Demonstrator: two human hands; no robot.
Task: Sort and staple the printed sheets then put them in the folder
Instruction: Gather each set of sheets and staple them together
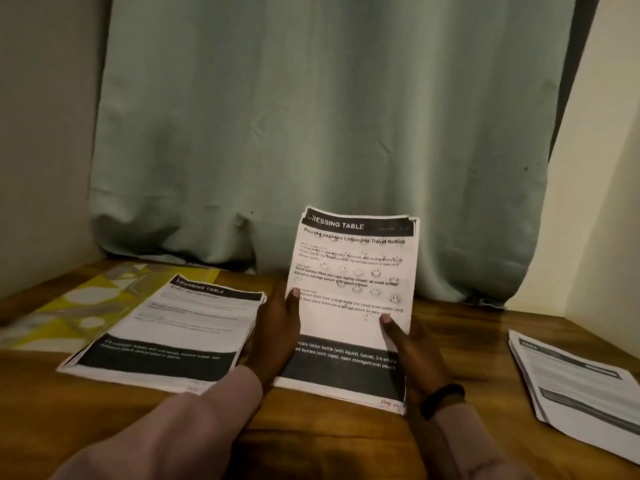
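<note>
Both hands, left hand and right hand, grasp held sheets, tilted just right of the flat stack. Better square edges against table before stapling.

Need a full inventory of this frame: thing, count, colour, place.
Held bundle of printed sheets: one, white with black bands, upright at centre, lower edge on the table.
Flat stack of printed sheets: one, white and black, left of centre.
Loose printed sheets: a few, white and grey, right edge.
Yellow patterned folder: one, yellow and grey, far left, partly under the flat stack.
Wooden table: one, brown.
Curtain: one, pale green, behind.
Left hand: grips the bundle's left edge.
Right hand: grips its right edge; black wristband.
</note>
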